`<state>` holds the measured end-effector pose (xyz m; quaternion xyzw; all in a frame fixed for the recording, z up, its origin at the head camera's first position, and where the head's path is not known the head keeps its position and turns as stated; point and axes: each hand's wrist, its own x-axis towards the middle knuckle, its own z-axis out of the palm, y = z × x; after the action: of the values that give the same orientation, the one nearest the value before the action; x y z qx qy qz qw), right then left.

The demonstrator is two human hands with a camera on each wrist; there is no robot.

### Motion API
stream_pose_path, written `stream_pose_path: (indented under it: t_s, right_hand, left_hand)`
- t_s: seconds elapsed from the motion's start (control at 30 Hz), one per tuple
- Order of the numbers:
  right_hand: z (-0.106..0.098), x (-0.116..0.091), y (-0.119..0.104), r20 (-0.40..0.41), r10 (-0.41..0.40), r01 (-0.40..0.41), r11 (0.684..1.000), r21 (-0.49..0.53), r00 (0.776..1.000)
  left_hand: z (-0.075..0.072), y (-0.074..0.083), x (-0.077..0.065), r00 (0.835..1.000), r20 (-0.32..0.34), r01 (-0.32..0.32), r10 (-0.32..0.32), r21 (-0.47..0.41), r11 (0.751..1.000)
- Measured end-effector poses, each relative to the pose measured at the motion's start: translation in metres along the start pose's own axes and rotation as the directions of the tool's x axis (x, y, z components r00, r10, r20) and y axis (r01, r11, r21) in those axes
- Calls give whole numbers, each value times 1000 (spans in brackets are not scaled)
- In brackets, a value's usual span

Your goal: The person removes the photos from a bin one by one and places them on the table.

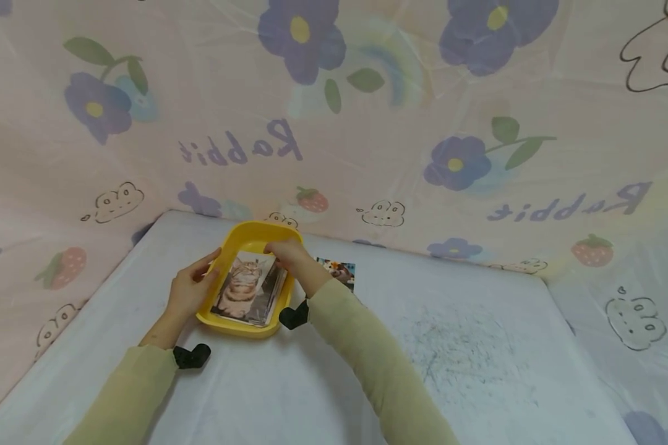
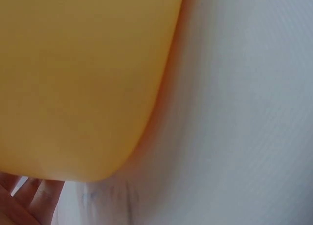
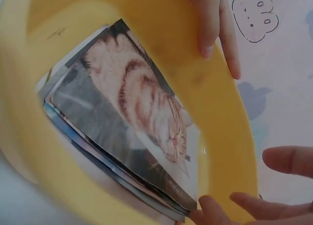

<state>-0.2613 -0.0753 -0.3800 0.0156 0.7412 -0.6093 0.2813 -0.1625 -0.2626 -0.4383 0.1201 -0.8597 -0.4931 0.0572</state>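
My left hand (image 1: 188, 290) grips the left side of a yellow plastic tray (image 1: 239, 329), thumb over the rim and fingers outside. Inside lies a stack of photo cards (image 1: 245, 287), the top one picturing an orange striped cat. My right hand (image 1: 294, 256) reaches over the tray's far right side. In the right wrist view its fingers are spread, with fingertips (image 3: 211, 211) right at one edge of the stack. The left wrist view is mostly filled by the outer wall of the tray (image 2: 83, 88), with fingers (image 2: 44, 198) at its lower edge.
Another picture card (image 1: 342, 272) lies on the white table (image 1: 401, 383), just right of the tray and partly behind the right forearm. Dark scuff marks (image 1: 467, 346) cover the table's right part. A printed curtain (image 1: 356, 136) stands along the back and sides.
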Motion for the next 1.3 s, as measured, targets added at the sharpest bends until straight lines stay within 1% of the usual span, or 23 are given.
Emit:
stream_pose_path:
  t_s: [0.23, 0.43, 0.57, 0.63, 0.7, 0.8, 0.97, 1.07, 1.2, 1.3]
  right_hand:
    - [4, 4, 3, -28, -1, -1, 997, -73, 1000]
    - [5, 5, 5, -59, 0, -8, 991, -134, 998]
    - [5, 6, 5, -60, -9, -2, 983, -184, 998]
    - [5, 6, 5, -48, -27, 17, 980, -198, 998]
    - [5, 5, 6, -36, -45, 36, 979, -202, 998]
    - [6, 3, 7, -9, -68, 65, 985, -160, 998]
    - [5, 3, 9, 1, -96, 95, 990, -101, 995]
    - [5, 3, 11, -22, -114, 110, 986, -128, 993]
    - [5, 2, 13, -73, -135, 120, 977, -174, 988]
    - [2, 0, 14, -90, -154, 137, 976, -170, 984]
  left_hand:
    - [0, -1, 0, 1000, -9, -14, 14, -17, 1000]
    - [1, 0, 0, 1000, -12, -15, 14, -5, 1000]
    - [1, -1, 1, 999, -15, -32, 32, -3, 999]
    - [1, -2, 1, 999, -17, -39, 39, -3, 999]
    - [1, -3, 1, 999, -22, -43, 43, -1, 999]
    - [1, -3, 0, 999, -23, -35, 35, -4, 999]
    - [2, -1, 0, 1000, -19, -8, 8, -6, 1000]
    - [2, -1, 0, 1000, -22, -7, 7, -5, 1000]
    - [2, -2, 0, 1000, -27, -14, 14, -1, 1000]
    - [1, -3, 0, 999, -22, -24, 24, -5, 1000]
